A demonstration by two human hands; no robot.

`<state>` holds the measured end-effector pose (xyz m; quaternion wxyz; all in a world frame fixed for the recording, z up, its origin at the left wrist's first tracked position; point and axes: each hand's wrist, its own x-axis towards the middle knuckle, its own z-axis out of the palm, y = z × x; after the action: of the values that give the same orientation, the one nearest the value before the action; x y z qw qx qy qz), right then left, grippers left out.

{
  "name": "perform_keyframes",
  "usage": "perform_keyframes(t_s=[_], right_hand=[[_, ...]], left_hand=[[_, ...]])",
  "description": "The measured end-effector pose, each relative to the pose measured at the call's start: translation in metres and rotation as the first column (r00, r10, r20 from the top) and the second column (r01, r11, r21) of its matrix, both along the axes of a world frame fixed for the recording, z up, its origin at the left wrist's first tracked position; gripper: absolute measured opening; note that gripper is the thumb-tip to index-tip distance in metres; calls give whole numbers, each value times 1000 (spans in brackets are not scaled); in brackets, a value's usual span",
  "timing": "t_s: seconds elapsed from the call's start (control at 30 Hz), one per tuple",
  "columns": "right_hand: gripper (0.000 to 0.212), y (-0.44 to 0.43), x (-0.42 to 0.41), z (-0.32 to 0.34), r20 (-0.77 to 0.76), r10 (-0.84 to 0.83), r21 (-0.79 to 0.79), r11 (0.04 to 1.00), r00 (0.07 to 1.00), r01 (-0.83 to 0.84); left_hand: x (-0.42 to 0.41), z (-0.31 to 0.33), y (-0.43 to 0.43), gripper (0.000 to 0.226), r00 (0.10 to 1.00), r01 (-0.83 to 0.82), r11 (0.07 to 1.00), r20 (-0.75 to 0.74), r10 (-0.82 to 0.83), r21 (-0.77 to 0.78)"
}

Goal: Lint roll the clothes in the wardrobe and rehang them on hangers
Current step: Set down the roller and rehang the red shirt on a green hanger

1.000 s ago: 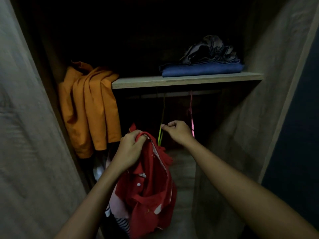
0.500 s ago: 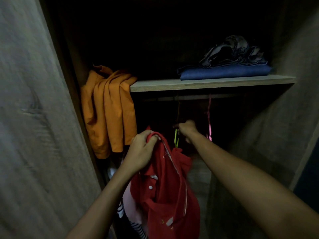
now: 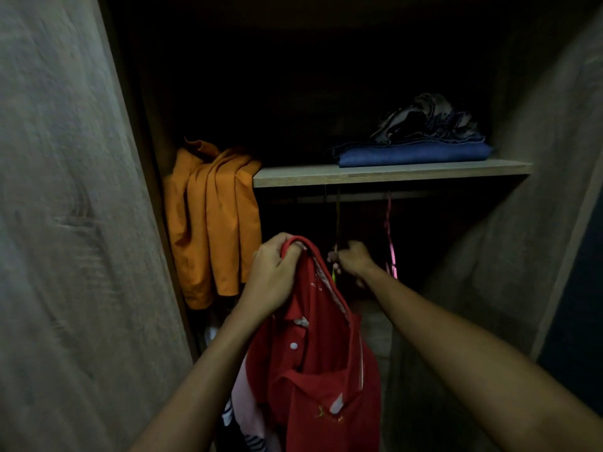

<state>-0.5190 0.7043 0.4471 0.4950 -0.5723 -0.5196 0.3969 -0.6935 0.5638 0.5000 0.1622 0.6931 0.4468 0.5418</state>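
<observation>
A red polo shirt (image 3: 319, 370) with white buttons hangs down from my left hand (image 3: 272, 272), which grips it at the collar. Just to its right, my right hand (image 3: 354, 259) is closed around a thin green hanger (image 3: 336, 223) that hangs from the rail (image 3: 424, 196) under the shelf. A pink hanger (image 3: 390, 236) hangs further right on the same rail. The inside of the wardrobe is dark, and the bottom of the green hanger is hidden behind the shirt and my hand.
An orange garment (image 3: 212, 223) drapes over the left end of the wooden shelf (image 3: 391, 172). Folded blue cloth (image 3: 414, 154) with a crumpled dark garment (image 3: 427, 120) lies on the shelf. Striped and pale clothes (image 3: 241, 415) hang low left. Wardrobe panels (image 3: 65, 223) flank both sides.
The view has shifted left and drawn closer. My right hand has pushed deeper into the wardrobe and closed on the green hanger. My left hand keeps holding the red shirt.
</observation>
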Motion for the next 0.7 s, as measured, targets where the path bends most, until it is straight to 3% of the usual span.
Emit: perform_keyframes(t_s=[0.2,0.3,0.4,0.5,0.63,0.7], right_hand=[[17,-49,-2,-36,27,78,26,997,997,-79],[37,-81,-1,-52,-38,54,38,998,998,-52],[44,-104,2,-61,53,2,87,996,999,-7],[39,-120,9,-76,74,-23,100,995,997,16],[16,-150,13,-97,92,-24,111,994,995,14],[23,-165,12,-100,48,-48,158,987,998,40]], left_hand=[[-12,-10,-6,21,1000,2,999,-3,-2,-44],[-18,-12,-10,21,1000,-10,998,-19,9,-69],[-25,-17,-14,23,999,2,995,-45,-7,-97],[-29,-24,-20,23,998,8,992,-65,-17,-125],[-28,-29,-31,22,995,19,992,-93,-30,-125],[-25,-30,-34,22,995,21,991,-96,-34,-129]])
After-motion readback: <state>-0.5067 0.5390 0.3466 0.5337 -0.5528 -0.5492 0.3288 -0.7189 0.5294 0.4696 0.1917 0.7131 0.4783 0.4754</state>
